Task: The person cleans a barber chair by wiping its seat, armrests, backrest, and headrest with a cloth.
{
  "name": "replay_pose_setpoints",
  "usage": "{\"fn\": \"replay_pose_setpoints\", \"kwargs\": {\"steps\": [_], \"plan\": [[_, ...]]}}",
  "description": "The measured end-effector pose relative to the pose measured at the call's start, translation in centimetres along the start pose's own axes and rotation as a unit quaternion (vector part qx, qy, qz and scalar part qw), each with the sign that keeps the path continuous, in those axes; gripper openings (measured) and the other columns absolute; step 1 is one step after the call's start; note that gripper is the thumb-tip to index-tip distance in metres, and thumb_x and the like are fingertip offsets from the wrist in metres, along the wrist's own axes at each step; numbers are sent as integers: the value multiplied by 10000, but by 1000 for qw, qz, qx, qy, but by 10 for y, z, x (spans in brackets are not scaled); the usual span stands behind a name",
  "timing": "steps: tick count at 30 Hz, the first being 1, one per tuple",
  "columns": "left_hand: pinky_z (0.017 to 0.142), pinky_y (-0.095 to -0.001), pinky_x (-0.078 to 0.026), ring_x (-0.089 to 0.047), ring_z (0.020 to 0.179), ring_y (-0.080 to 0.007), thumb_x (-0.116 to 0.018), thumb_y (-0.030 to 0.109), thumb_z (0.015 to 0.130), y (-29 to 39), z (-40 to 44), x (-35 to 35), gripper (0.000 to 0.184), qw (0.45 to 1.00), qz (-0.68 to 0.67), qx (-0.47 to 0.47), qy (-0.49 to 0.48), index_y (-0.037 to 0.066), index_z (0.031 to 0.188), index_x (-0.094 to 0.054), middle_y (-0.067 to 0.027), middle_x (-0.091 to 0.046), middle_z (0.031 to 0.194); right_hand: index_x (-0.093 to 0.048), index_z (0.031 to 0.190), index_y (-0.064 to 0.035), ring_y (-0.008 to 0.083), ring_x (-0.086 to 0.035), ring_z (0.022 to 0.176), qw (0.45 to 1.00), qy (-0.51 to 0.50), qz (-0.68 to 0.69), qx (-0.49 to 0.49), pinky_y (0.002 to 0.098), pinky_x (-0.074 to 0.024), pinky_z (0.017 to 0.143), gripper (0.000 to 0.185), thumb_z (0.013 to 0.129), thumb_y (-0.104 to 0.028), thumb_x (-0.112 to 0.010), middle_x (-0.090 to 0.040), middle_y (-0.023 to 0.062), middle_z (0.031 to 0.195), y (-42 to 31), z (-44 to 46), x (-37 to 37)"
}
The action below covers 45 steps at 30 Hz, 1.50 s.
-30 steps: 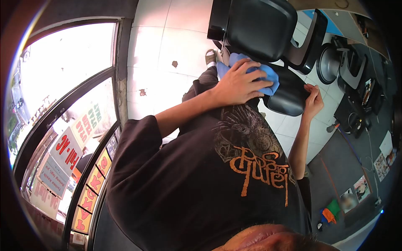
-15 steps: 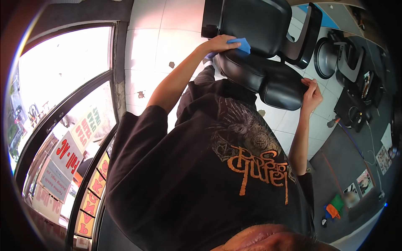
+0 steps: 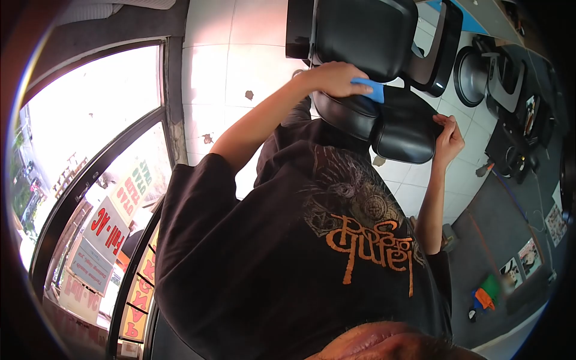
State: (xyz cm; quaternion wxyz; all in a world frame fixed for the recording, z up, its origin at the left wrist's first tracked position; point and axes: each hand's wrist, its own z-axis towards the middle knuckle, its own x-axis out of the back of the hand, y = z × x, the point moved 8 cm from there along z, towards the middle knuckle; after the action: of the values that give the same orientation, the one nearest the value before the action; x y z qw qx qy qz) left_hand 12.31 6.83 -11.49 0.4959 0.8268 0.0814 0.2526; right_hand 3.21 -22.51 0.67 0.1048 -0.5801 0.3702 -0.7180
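Note:
A blue cloth (image 3: pixel 375 90), which looks folded, is gripped in my left hand (image 3: pixel 341 79). That hand lies over the top of a black padded cushion (image 3: pixel 345 111) of a salon chair (image 3: pixel 366 36). The cloth rests where this cushion meets a smaller black cushion (image 3: pixel 407 129). My right hand (image 3: pixel 449 139) is closed at the outer edge of the smaller cushion, its fingers curled against the corner. The thumb side of my left hand faces the cloth, and part of the cloth is hidden under the fingers.
The chair's black armrest (image 3: pixel 443 54) stands beyond the cushions. Another chair with a round base (image 3: pixel 471 75) is farther right, beside a dark counter. Pale floor tiles (image 3: pixel 207 72) lie to the left, along a glass door (image 3: pixel 90 102) with signs on it.
My left hand has moved right and slightly toward me with the cloth, from the cushion's left part to the seam with the smaller cushion. My right hand stays at the edge.

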Motion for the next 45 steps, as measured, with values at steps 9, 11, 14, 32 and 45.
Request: {"fn": "replay_pose_setpoints", "kwargs": {"steps": [9, 11, 14, 32, 45], "plan": [[1086, -486, -483, -617, 1290, -386, -592, 569, 986, -221, 126, -63, 552, 980, 95, 165, -49, 161, 1344, -694, -156, -679, 1364, -768, 928, 73, 183, -764, 795, 999, 3, 23, -26, 285, -557, 747, 430, 1100, -254, -548, -783, 133, 812, -3, 1, 1], [1047, -497, -508, -645, 1259, -356, -600, 484, 1003, -235, 131, -59, 446, 966, 150, 211, -14, 173, 1305, -710, -138, -700, 1314, -771, 927, 68, 171, -756, 784, 999, 5, 26, -32, 280, -550, 727, 432, 1100, -262, -552, -782, 128, 810, -2, 0, 0], [1012, -486, -525, -659, 1234, -319, -611, 371, 1010, -232, 137, -50, 321, 950, 262, 170, 20, 180, 1238, -731, -108, -711, 1246, -776, 938, 60, 145, -735, 770, 999, 6, 17, -38, 271, -534, 702, 436, 1103, -279, -556, -783, 121, 819, 1, 0, 1], [876, -391, -580, -726, 1127, -259, -868, 294, 794, -229, 154, -100, 301, 771, 548, 17, -324, 154, 1057, -827, -36, -783, 1150, -808, 937, -18, 62, -479, 553, 997, 15, -46, -62, 276, -379, 529, 420, 1097, -319, -562, -717, 48, 705, -6, -2, 7], [878, -415, -587, -742, 1103, -330, -831, 172, 765, -274, 165, -114, 293, 772, 474, 131, -402, 103, 1049, -824, -122, -784, 1134, -806, 910, -24, 83, -474, 535, 997, 18, -34, -65, 289, -384, 521, 395, 1092, -287, -574, -630, 44, 608, -3, 0, 7]]}}
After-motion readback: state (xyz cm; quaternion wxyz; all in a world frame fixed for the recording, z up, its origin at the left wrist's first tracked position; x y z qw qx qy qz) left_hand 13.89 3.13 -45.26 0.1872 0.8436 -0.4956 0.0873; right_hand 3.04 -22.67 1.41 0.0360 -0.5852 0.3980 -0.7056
